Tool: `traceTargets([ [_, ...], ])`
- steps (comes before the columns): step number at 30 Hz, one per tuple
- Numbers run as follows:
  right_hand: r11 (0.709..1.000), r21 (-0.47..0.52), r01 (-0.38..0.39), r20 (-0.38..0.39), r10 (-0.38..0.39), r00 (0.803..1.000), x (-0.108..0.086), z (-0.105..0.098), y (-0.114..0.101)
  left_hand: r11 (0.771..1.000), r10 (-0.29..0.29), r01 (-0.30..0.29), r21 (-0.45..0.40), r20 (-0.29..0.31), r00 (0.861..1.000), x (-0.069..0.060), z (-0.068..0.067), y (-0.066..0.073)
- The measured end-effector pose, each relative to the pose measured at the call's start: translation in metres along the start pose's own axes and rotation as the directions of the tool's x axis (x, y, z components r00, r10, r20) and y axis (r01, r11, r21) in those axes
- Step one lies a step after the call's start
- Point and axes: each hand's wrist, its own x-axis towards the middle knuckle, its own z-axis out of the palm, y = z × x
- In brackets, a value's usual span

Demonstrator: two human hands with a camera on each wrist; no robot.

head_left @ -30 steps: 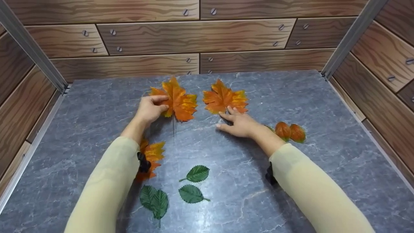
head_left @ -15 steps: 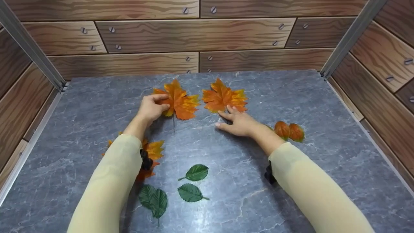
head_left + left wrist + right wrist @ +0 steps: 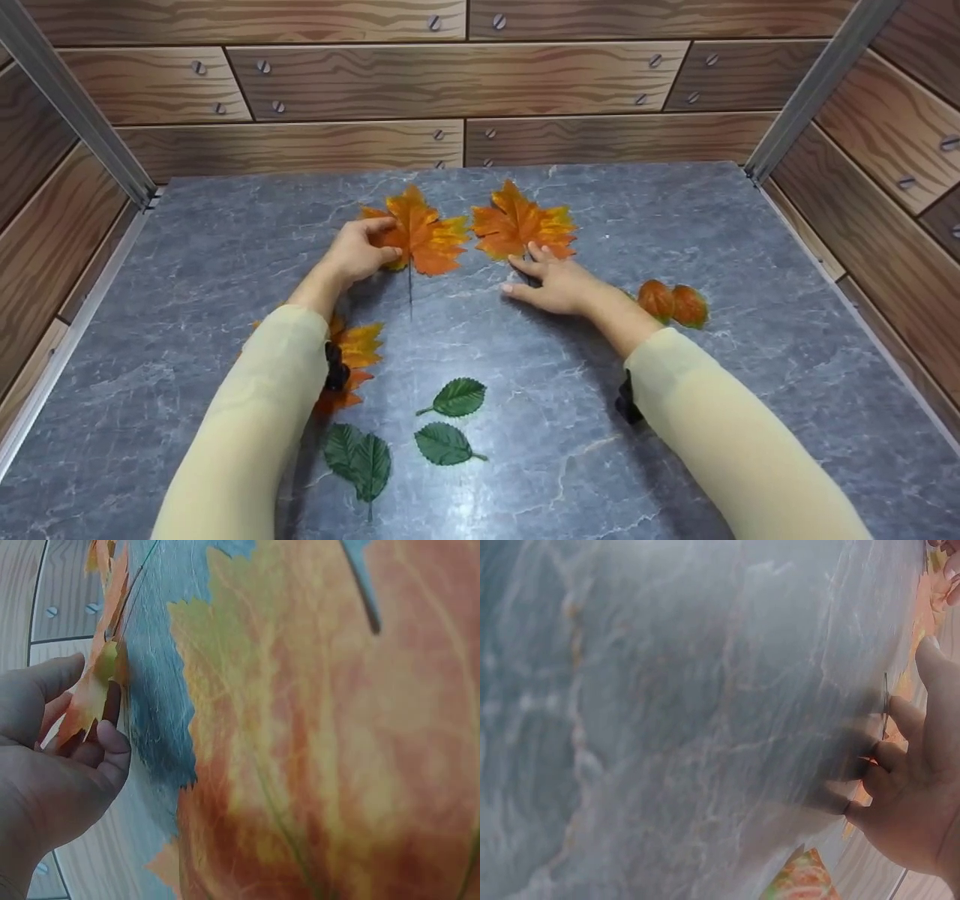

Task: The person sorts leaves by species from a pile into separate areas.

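Note:
At the back of the table, my left hand (image 3: 360, 251) pinches the left edge of an orange artificial maple leaf (image 3: 431, 240), its thin stem pointing toward me. In the left wrist view the held leaf (image 3: 94, 694) sits between thumb and fingers. A second orange maple leaf (image 3: 514, 221) lies just to the right, almost touching the first. My right hand (image 3: 559, 285) rests at that leaf's lower edge with fingers spread, fingertips touching it and the tabletop by its stem. More orange maple leaves (image 3: 358, 346) lie beneath my left forearm, partly hidden by the sleeve.
Two single green leaves (image 3: 459, 397) lie near the middle front, and a green leaf cluster (image 3: 360, 461) is left of them. Small reddish-brown leaves (image 3: 673, 304) lie beside my right forearm. Wood-patterned panels (image 3: 450, 82) wall in the grey marbled table (image 3: 750, 420).
My left hand and its maple leaf have shifted slightly right, narrowing the gap to the other maple leaf. The right hand has stayed in place.

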Motion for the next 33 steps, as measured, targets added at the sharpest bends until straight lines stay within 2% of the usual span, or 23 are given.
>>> traceTargets([
  [7, 1.0, 0.008, 0.0, 0.007, 0.0, 1.0, 0.001, 0.0, 0.0, 0.996, -0.008, 0.006, 0.091, 0.02, 1.0, -0.005, -0.014, 0.0],
  [11, 1.0, 0.004, 0.007, 0.001, -0.007, 1.0, 0.001, 0.0, 0.001, 0.982, -0.023, 0.018, 0.188, 0.024, 0.999, -0.011, -0.025, 0.003],
  [15, 1.0, 0.0, 0.024, -0.01, -0.024, 1.0, 0.001, 0.0, 0.002, 0.973, -0.028, 0.024, 0.229, 0.011, 1.0, -0.02, -0.035, 0.007],
  [18, 1.0, -0.001, 0.029, -0.014, -0.029, 0.999, 0.001, 0.0, 0.002, 0.978, -0.023, 0.023, 0.206, -0.003, 1.0, -0.029, -0.044, 0.01],
  [26, 1.0, 0.009, 0.002, -0.007, -0.002, 1.0, 0.0, 0.002, 0.004, 0.981, 0.077, -0.079, 0.178, 0.023, 0.997, -0.06, -0.072, 0.018],
  [33, 1.0, 0.013, 0.026, -0.027, -0.026, 0.999, 0.003, 0.003, 0.004, 0.977, 0.098, -0.106, 0.185, 0.055, 0.994, -0.097, -0.092, 0.01],
])
